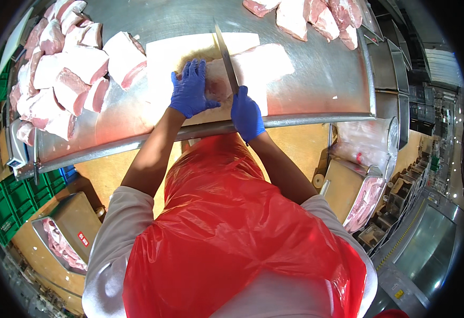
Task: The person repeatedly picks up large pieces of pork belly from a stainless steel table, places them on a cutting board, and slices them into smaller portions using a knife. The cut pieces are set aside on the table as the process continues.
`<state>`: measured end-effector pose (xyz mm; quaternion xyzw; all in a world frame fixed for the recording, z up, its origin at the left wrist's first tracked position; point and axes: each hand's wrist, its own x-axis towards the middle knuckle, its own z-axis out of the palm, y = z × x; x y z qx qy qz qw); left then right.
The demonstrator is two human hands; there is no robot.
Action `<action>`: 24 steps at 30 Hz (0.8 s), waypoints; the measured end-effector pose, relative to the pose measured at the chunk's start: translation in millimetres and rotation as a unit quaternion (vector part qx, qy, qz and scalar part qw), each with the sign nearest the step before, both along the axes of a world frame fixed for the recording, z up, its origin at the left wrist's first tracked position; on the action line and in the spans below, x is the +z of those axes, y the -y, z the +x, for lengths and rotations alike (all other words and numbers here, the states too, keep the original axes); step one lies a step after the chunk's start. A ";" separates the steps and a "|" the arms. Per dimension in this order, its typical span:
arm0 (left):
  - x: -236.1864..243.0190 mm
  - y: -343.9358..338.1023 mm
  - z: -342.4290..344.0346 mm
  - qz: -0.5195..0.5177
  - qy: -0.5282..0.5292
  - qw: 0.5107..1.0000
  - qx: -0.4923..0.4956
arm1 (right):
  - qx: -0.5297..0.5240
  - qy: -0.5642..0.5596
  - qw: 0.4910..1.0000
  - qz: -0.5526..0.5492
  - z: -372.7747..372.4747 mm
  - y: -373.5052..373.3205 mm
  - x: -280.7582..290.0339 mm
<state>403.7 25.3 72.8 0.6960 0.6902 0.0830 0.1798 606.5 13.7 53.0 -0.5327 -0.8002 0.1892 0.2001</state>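
A long slab of pale, fat-covered raw meat lies across a white cutting board on the steel table. My left hand, in a blue glove, rests on the left end of the slab, its fingers stretched out and the thumb apart. In my right hand, also blue-gloved, is the handle of a long knife. The blade points away from me and lies over the slab, just right of my left hand. Whether its edge has entered the meat I cannot tell.
Cut meat chunks pile up at the table's left; more pieces lie at the far right. The steel table's raised front edge runs before me. Green crates and a meat-filled bin stand lower left, another bin at right.
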 end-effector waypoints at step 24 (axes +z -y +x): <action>-1.5 -13.0 -9.1 0.033 0.080 0.996 -0.019 | 0.003 0.093 0.984 -0.150 25.9 -24.2 0.9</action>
